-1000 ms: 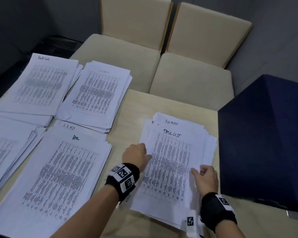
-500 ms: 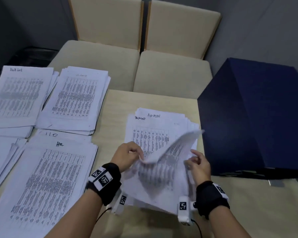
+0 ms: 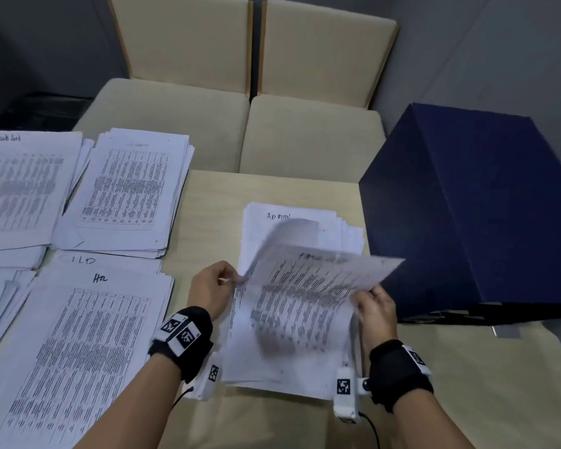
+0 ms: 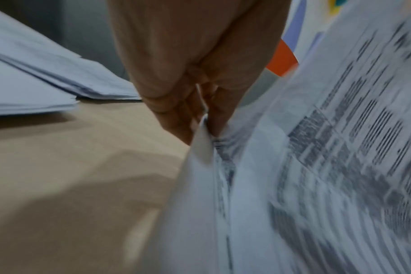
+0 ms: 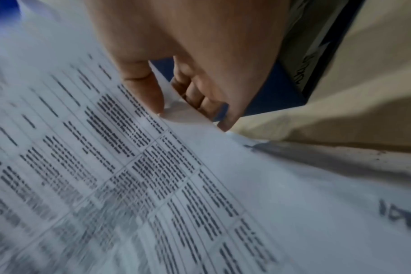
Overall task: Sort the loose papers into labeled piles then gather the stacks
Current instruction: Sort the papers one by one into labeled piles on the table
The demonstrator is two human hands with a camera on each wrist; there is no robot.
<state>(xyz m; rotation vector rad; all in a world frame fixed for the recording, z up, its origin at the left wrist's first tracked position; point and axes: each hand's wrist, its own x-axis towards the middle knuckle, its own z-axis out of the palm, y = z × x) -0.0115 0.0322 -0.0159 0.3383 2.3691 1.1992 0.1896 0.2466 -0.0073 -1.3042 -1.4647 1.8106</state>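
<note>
A printed sheet (image 3: 321,273) hangs lifted and bent over the pile marked ADMIN (image 3: 272,217) in the middle of the table. My left hand (image 3: 222,280) pinches its left edge; in the left wrist view the fingertips (image 4: 200,118) close on the paper's edge (image 4: 201,146). My right hand (image 3: 371,298) pinches the right edge, and the right wrist view has thumb and fingers (image 5: 153,96) clamped on the sheet (image 5: 176,166). To the left lie the HR pile (image 3: 88,335) and two more piles (image 3: 130,189) (image 3: 17,186) behind it.
A tall dark blue box (image 3: 473,215) stands on the table right beside the ADMIN pile. Two beige chairs (image 3: 240,131) are pushed against the far edge. A strip of bare table top (image 3: 208,205) runs between the left piles and the ADMIN pile.
The top sheet lay flat under both hands a second ago. Both hands have since taken its side edges and raised it off the pile, higher now than half a second ago.
</note>
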